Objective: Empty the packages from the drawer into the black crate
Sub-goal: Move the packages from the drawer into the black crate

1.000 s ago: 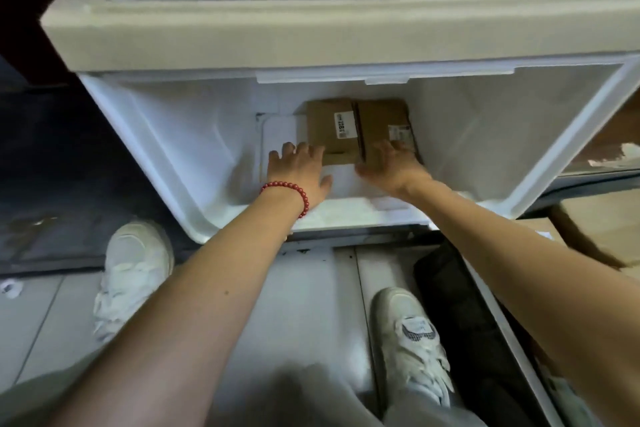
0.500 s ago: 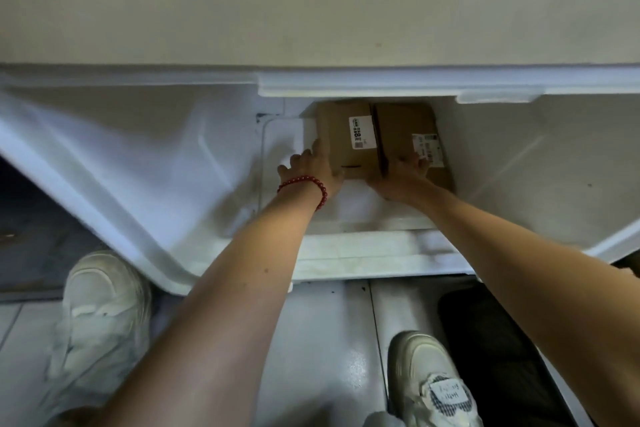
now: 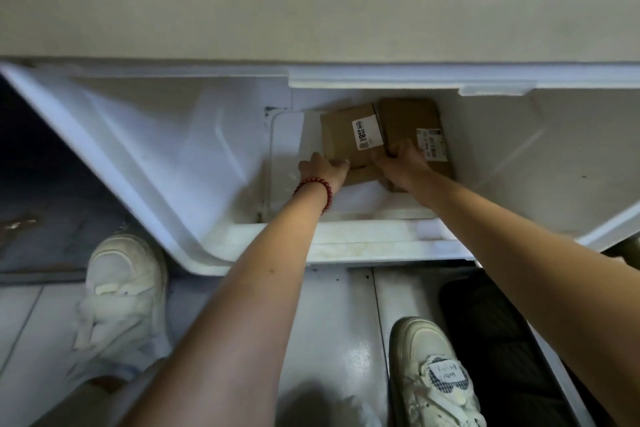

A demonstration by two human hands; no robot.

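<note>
Two brown cardboard packages lie side by side at the back of the open white plastic drawer point(image 3: 166, 163). The left package point(image 3: 346, 135) bears a white label and is tilted, its near edge lifted. My left hand point(image 3: 323, 168), with a red bead bracelet on the wrist, grips that package's near left corner. My right hand point(image 3: 401, 163) grips the near edge where the two packages meet, fingers curled over the right package point(image 3: 412, 118). A black crate point(image 3: 491, 333) shows at the lower right on the floor, partly hidden by my right arm.
The cabinet's cream top point(image 3: 311, 3) overhangs the drawer's rear. My two white shoes point(image 3: 121, 295) point(image 3: 433, 374) stand on the pale tiled floor in front of the drawer. A dark floor area lies at the left.
My hands have closed onto the packages' near edges. The left package has tipped up at its near edge. The camera has moved closer to the drawer.
</note>
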